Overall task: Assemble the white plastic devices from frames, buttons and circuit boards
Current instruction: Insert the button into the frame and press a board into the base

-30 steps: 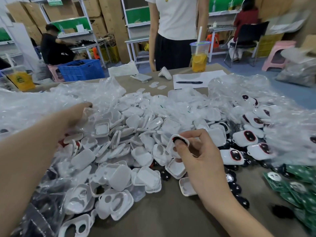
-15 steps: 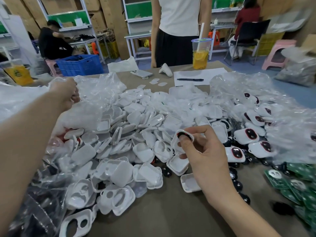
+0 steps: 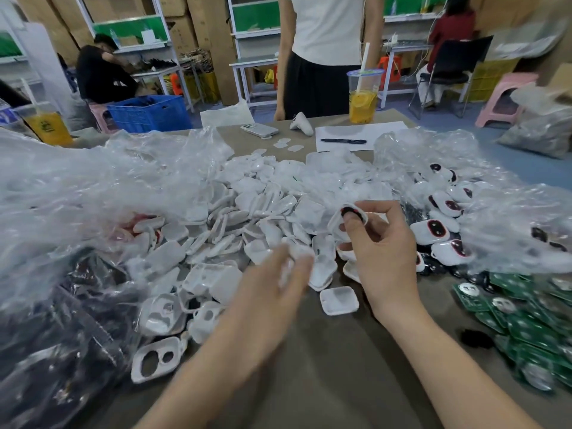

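Now the right hand (image 3: 382, 255) pinches a small white plastic frame with a dark oval button (image 3: 335, 223) just above the heap of white plastic shells (image 3: 247, 212), while the blurred left hand (image 3: 272, 280), its grip unreadable, at the heap's near edge, should pick one matching shell squarely.

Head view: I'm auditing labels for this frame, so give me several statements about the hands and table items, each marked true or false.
1. The right hand pinches a white frame with a dark button in it. True.
2. The left hand rests flat on the paper sheet. False: it is over the white shells, blurred.
3. Green circuit boards lie right of the right hand. True.
4. The pen lies on the phone. False: it lies on the paper sheet, apart from the phone.
5. The drink cup is tipped over. False: it stands upright.
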The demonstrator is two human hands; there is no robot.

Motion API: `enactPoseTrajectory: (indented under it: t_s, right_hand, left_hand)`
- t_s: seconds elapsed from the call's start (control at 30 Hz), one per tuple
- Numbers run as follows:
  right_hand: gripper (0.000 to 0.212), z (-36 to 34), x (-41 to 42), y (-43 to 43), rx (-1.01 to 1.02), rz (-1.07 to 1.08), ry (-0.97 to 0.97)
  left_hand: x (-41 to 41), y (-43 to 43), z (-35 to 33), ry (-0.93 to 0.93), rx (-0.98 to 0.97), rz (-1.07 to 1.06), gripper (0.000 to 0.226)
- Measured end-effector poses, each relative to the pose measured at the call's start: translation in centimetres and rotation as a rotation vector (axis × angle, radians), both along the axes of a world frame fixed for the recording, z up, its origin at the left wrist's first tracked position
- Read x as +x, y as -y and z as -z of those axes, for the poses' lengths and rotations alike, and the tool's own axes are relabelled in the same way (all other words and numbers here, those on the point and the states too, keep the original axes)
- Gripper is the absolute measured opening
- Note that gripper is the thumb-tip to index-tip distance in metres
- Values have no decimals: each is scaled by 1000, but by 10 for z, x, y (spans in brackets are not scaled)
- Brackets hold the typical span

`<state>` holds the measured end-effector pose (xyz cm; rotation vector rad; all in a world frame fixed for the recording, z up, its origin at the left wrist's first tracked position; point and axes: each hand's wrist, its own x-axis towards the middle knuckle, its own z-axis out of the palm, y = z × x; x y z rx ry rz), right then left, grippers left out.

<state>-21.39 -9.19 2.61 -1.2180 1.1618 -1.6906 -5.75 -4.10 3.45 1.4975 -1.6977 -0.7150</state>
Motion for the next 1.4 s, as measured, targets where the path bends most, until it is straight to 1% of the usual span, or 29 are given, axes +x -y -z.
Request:
enactPoseTrajectory:
  t_s: [0.03, 0.07, 0.1, 0.13, 0.2, 0.27, 0.4, 0.6, 0.73, 0.87, 0.93, 1.03, 1.1, 1.17, 1.27, 1.4]
  right_hand:
    - [20, 0, -2, 0, -3, 9, -1]
    - [20, 0, -3, 1, -9, 14, -5]
    - [19, 1, -4, 1, -16, 17, -10]
    - [21, 1, -4, 0, -24, 20, -13]
    - [29, 1, -4, 0, -36, 25, -20]
    - [32, 2, -3, -1, -39, 29, -41]
    - [30, 5, -1, 1, -36, 5, -49]
    - [22, 7, 0, 3, -38, -15, -72]
    - [25, 7, 1, 3, -49, -31, -42]
    - [28, 6, 1, 2, -38, -54, -13]
    - [28, 6, 1, 2, -33, -60, 22]
    - [18, 6, 0, 3, -18, -74, 69]
    - [16, 7, -1, 4, -3, -86, 84]
    - [14, 7, -1, 5, 18, -92, 85]
    - [11, 6, -2, 6, 49, -103, 99]
    - [10, 5, -4, 4, 83, -111, 119]
  left_hand:
    - [-1, -11, 15, 246, -53, 63, 45]
    - [-2, -17, 22, 476, -144, 94, 44]
    - [-1, -19, 25, 633, -254, 119, 40]
    - [-2, -19, 25, 729, -351, 160, 38]
    - [-4, -19, 25, 794, -492, 216, 31]
    - [-3, -17, 24, 744, -519, 209, 26]
    - [-1, -15, 28, 644, -543, 163, 17]
    - [-1, -17, 29, 556, -518, 156, 22]
    - [0, -16, 29, 512, -536, 139, 23]
    - [4, -12, 31, 518, -586, 130, 18]
    - [6, -10, 32, 541, -616, 132, 20]
    - [4, -8, 32, 586, -629, 138, 26]
    - [2, -9, 30, 577, -598, 142, 28]
    - [0, -11, 28, 528, -535, 157, 31]
    - [-2, -14, 28, 405, -443, 191, 32]
    - [-2, -13, 31, 247, -412, 152, 35]
